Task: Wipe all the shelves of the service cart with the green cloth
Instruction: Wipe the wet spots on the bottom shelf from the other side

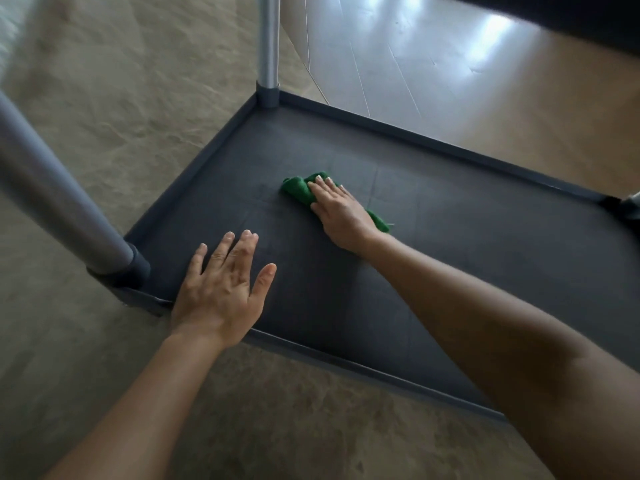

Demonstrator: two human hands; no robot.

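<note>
Left hand (221, 292): fingers straight and spread, holding nothing, flat at the 8 o'clock corner of the shelf (485, 258); likely bracing. Green cloth (298, 189): bunched near shelf centre, 1 o'clock of left hand. Right hand (341, 213): flat on cloth, fingers straight, pressing down to wipe.

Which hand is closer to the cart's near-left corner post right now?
Left. The left hand lies flat on the shelf beside that post; the right hand presses the green cloth farther in, mid-shelf.

Left hand (221, 292): bare, short nails
Right hand (341, 211): bare, short nails
Left forearm (138, 393): bare, lower left
Right forearm (485, 323): bare, lower right
</note>
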